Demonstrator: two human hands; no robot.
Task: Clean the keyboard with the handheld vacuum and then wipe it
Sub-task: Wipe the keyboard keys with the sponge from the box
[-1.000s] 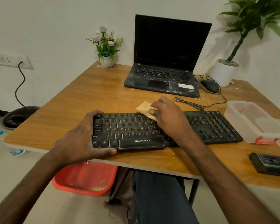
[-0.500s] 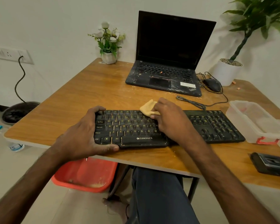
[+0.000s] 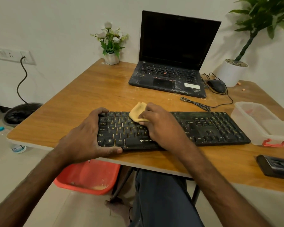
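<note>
Two hands: left hand grips the Zebronics keyboard, right hand presses the cloth.

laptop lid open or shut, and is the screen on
Open: the laptop lid stands upright behind its keys. The screen is dark, seemingly off.

Keyboard: "ZEBRONI…" on front edge, partly hidden. Laptop corner: probably "ThinkPad".

The keyboard lies along the table's near edge, a cloth on its keys. The laptop sits at the far edge, a container toward the right edge.
</note>
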